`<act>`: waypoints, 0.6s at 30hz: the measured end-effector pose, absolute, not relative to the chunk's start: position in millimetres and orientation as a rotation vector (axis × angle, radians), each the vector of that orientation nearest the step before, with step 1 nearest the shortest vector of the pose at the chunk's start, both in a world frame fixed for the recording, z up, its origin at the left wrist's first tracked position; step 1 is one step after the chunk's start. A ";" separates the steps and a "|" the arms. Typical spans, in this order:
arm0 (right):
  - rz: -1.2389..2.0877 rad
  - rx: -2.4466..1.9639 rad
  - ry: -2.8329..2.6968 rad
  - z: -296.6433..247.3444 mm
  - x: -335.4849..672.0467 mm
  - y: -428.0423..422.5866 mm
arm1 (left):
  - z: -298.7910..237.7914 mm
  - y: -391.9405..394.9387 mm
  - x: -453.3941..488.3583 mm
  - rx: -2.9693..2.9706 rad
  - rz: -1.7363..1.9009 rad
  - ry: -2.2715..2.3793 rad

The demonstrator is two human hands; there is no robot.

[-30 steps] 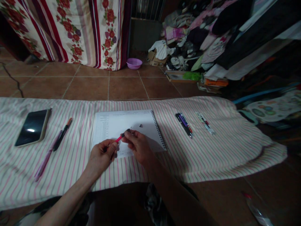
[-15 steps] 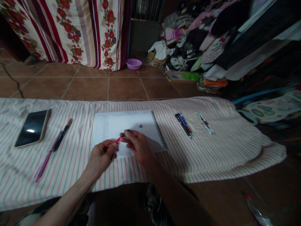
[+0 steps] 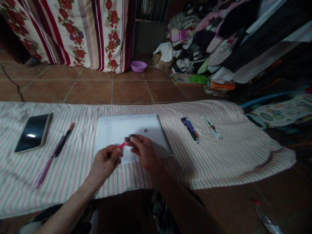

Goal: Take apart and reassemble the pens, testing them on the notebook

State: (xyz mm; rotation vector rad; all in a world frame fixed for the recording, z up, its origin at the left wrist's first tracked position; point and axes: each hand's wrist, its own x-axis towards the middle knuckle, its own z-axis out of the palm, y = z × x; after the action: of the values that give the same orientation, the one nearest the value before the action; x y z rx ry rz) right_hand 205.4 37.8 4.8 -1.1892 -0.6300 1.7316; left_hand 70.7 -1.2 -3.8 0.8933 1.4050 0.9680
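Over a spiral notebook (image 3: 136, 122), my two hands meet near its lower middle. My left hand (image 3: 106, 159) is closed around a thin pink pencil (image 3: 122, 145), whose upper end points right toward the other hand. My right hand (image 3: 143, 149) pinches a small dark pencil sharpener (image 3: 127, 139) at that end of the pencil; the fingers partly hide it. A thin dark wisp, perhaps a shaving, sticks up by the right fingertips. On the page, right of the hands, lies a small dark scrap (image 3: 145, 130).
A striped cloth (image 3: 231, 156) lies under everything. On the left are a phone (image 3: 34, 132), a purple pen (image 3: 49, 162) and a black pen with an orange end (image 3: 64, 140). Several pens (image 3: 190, 129) and a white patterned pen (image 3: 212, 127) lie right of the notebook.
Almost nothing differs. My right fingers have shifted very slightly around the sharpener, while my left hand and the pencil stay in place.
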 end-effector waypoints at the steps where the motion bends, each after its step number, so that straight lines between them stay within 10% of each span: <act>1: 1.734 -1.191 -0.629 5.6 205.1 37.5 | -4.0 -1.2 70.8 0.894 0.970 1.406; 18: 1.732 -1.160 -0.665 2.8 203.2 38.4 | -4.2 -1.4 72.0 0.928 0.987 1.393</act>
State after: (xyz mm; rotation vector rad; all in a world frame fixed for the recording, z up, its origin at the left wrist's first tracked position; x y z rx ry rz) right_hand 203.2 38.4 2.8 -1.1601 -0.6654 1.7321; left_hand 72.0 -1.4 -4.2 0.9276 1.3927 0.9872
